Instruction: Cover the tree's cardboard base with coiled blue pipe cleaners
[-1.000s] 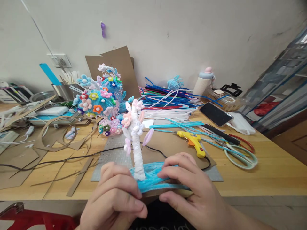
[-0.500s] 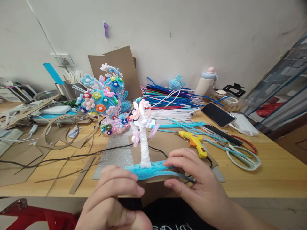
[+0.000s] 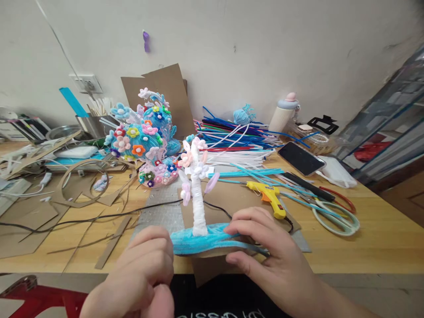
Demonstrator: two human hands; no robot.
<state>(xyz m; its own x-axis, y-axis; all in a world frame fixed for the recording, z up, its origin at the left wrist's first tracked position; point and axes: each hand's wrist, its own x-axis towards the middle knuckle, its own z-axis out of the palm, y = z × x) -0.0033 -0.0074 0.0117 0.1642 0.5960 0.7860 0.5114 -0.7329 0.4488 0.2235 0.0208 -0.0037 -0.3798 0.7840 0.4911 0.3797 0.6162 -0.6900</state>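
Observation:
A cardboard base covered in light-blue pipe cleaners is in front of me, just above the table's front edge. From it rises a white wrapped stem, leaning slightly left, with pastel fuzzy flowers at the top and lower sides. My right hand grips the base's right end, fingers above and thumb below; a loose blue strand runs along that side. My left hand is curled closed against the left end. What lies inside its fingers is hidden.
A yellow glue gun and green-handled scissors lie to the right, near a phone. Behind are piled pipe cleaners and flower-covered blue shapes. A black cord crosses cardboard scraps on the left.
My left hand has drawn back left and curled tighter, uncovering more of the base's left part. The base and stem have tilted slightly. My right hand keeps nearly the same place.

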